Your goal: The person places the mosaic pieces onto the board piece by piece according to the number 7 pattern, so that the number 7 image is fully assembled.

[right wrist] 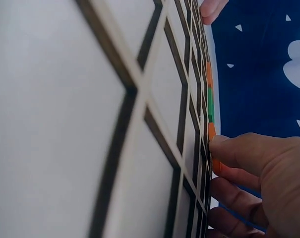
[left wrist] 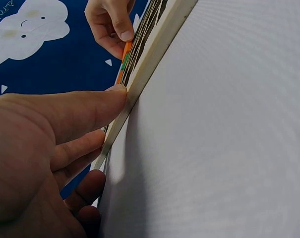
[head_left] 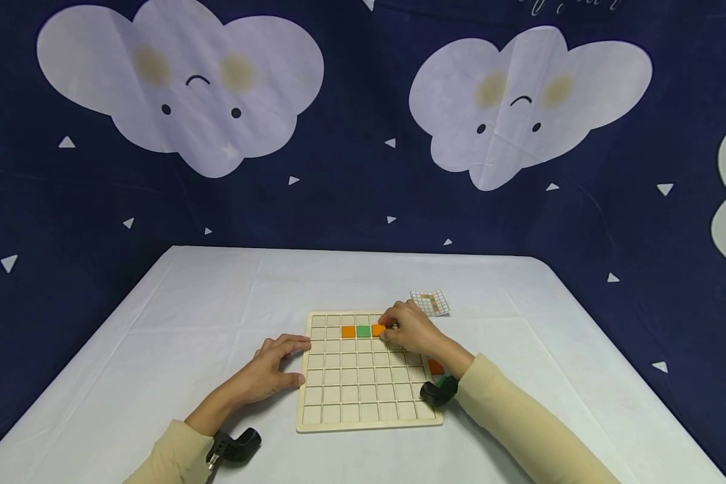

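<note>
A pale wooden grid board (head_left: 339,376) lies flat on the table. In its second row from the far side sit an orange tile (head_left: 347,332) and, beside it, a green tile (head_left: 363,331). My right hand (head_left: 414,329) pinches another orange tile (head_left: 378,330) at the green one's right; the right wrist view shows the thumb (right wrist: 234,148) against this tile (right wrist: 216,166). Along the board's left edge rests my left hand (head_left: 269,370), fingers extended and thumb apart; in the left wrist view its thumb (left wrist: 90,111) touches the board's rim (left wrist: 140,79).
A small card (head_left: 432,302) printed with a coloured grid pattern lies beyond the board's far right corner. More tiles, one orange-red (head_left: 435,367) and one green, sit by the board's right edge, partly hidden under my right wrist. A dark blue cloud-patterned cloth (head_left: 351,202) hangs behind the white table (head_left: 218,282).
</note>
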Demonstrator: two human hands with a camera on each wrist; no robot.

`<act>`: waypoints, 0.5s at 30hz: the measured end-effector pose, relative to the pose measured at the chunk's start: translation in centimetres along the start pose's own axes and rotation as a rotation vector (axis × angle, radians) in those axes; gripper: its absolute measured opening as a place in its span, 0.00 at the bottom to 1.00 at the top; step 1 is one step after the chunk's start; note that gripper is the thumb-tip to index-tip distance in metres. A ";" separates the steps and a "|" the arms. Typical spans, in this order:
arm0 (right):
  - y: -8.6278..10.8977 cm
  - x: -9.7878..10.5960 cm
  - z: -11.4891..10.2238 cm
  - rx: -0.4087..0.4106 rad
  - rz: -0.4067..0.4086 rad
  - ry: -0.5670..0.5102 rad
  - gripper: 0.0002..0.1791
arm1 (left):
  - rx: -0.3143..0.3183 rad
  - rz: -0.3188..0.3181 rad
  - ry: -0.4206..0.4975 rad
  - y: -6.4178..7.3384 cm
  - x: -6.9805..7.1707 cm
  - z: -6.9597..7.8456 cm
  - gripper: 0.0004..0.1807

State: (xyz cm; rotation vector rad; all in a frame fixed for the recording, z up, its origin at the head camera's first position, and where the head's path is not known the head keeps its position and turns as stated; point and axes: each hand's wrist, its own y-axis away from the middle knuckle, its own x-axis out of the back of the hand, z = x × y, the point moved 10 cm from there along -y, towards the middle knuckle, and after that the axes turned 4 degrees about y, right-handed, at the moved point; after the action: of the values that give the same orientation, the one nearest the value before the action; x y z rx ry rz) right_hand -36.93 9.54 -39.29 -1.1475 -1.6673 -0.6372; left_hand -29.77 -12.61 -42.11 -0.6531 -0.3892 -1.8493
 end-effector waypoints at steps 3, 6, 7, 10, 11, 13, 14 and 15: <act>0.0 0.0 0.0 0.006 -0.001 0.014 0.11 | 0.006 0.000 0.003 0.0 0.0 -0.1 0.30; -0.1 0.0 -0.1 0.017 0.002 0.029 0.11 | 0.009 0.000 0.005 0.0 0.0 -0.1 0.30; -0.1 0.0 -0.2 0.020 0.004 0.032 0.11 | 0.009 0.001 0.005 0.0 0.0 -0.1 0.30; -0.1 0.0 -0.2 0.030 0.004 0.043 0.12 | 0.001 0.002 -0.001 0.0 0.0 -0.1 0.30; -0.1 0.0 -0.3 0.034 0.005 0.044 0.12 | -0.002 0.003 -0.005 0.0 0.0 -0.1 0.30; -0.1 -0.1 -0.3 0.042 0.006 0.049 0.12 | -0.005 0.003 -0.010 0.0 0.0 -0.1 0.30; -0.1 -0.1 -0.3 0.045 0.005 0.051 0.12 | -0.006 0.003 -0.012 0.0 0.0 -0.1 0.30; -0.1 -0.1 -0.3 0.048 0.004 0.051 0.12 | -0.007 0.002 -0.013 0.0 0.0 -0.1 0.30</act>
State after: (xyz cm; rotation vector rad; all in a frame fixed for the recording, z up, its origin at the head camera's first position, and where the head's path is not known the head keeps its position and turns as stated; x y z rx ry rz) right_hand -36.86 9.18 -39.29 -1.0918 -1.6281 -0.6163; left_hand -29.81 -12.63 -42.16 -0.6705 -0.3911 -1.8456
